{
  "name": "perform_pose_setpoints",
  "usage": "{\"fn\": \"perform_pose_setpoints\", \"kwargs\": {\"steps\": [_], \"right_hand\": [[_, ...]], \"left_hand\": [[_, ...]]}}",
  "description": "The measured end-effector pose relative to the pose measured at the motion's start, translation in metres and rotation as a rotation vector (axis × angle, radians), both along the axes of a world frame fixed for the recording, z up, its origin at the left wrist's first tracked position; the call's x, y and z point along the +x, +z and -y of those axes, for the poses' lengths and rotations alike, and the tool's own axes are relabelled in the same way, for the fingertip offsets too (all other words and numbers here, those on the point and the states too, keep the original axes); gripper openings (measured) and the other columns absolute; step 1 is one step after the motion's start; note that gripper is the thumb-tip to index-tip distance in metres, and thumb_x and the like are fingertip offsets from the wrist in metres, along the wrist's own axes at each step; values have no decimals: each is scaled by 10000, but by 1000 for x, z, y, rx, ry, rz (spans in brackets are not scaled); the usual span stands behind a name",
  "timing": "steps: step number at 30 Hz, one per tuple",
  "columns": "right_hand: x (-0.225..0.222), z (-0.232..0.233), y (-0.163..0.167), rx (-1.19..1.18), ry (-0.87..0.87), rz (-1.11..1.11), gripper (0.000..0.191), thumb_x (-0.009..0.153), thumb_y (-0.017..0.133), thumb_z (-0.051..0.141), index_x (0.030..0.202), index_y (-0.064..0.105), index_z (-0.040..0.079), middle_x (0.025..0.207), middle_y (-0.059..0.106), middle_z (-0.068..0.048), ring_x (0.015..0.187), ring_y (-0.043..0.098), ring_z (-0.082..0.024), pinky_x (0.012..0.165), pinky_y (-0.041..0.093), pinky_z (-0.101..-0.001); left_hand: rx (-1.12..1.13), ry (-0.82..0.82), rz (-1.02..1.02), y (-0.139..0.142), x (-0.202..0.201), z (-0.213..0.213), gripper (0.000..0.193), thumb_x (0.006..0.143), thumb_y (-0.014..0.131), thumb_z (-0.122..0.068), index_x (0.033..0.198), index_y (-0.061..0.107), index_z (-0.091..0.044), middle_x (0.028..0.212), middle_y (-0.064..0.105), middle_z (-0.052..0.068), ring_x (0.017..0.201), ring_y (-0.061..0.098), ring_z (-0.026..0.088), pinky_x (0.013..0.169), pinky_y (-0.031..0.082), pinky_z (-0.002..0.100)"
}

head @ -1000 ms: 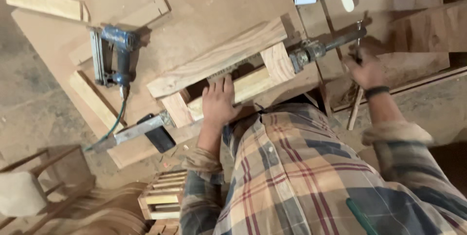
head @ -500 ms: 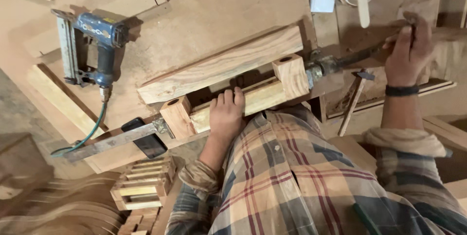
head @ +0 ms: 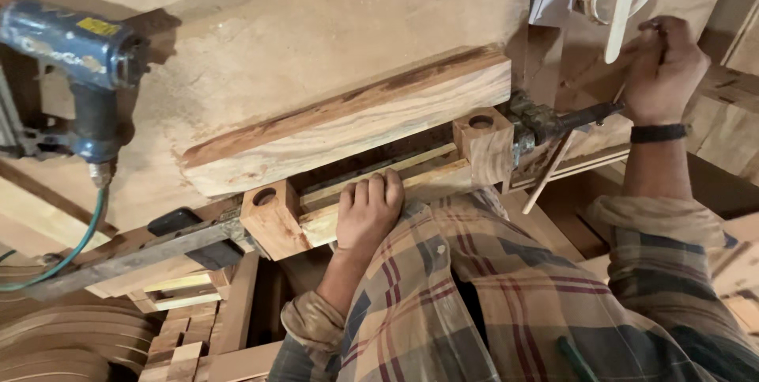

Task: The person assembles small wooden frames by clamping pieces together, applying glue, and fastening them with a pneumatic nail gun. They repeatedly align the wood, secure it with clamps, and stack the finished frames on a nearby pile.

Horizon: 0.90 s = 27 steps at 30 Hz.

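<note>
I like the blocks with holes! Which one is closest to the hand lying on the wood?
The square wooden block with a round hole at the clamp's left end, just beside the left hand. The other holed block sits farther right.

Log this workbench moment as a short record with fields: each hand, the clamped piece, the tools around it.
left hand: lies palm down on the pale wooden rail, fingers over its edge
right hand: closed around the thin turning handle at the screw end of the metal bar clamp
clamped piece: rail between two square wooden blocks, each with a round hole
behind it: thick wooden plank with a dark streak
nearby tool: blue pneumatic nail gun with green hose, on the plywood bench top
</note>
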State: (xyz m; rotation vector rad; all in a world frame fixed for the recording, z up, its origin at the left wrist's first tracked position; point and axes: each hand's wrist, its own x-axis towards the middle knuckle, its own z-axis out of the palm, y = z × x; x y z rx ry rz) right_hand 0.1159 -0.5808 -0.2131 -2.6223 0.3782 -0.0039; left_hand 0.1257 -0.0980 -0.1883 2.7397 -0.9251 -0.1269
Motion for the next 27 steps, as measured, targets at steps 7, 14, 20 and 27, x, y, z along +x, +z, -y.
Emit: {"fn": "perform_pose_setpoints", "kwargs": {"steps": [7,14,20,27], "right_hand": [[-42,-8,4,-67,-157,-86,156,1185,538,118,1145,591,-24,991,703,-176,871,711,-244,775,558,-353],[-97,-16,11,269,-579,-216,395,1166,474,319,1433,538,36,1069,599,-198,798,625,-303,726,512,-422],[-62,2,94,-103,-159,-817,536,998,705,377,1380,599,16,1188,706,-183,903,674,-365,738,546,-461],[-78,20,78,355,-348,103,214,1171,641,102,1025,626,-53,1030,698,-170,877,689,-210,860,592,-316]], "left_hand": [[9,-4,-16,0,2,0,275,972,638,-199,1224,616,-90,985,639,46,848,628,189,823,517,354],[29,-3,-12,-1,0,0,278,994,629,-229,1234,611,-91,980,632,37,849,630,186,817,518,351],[29,-14,-18,-2,1,1,263,995,627,-211,1228,618,-91,989,632,37,867,635,177,822,515,346],[58,-19,21,-2,4,3,228,996,635,-183,1208,635,-98,1011,644,39,868,631,177,822,514,337]]}}
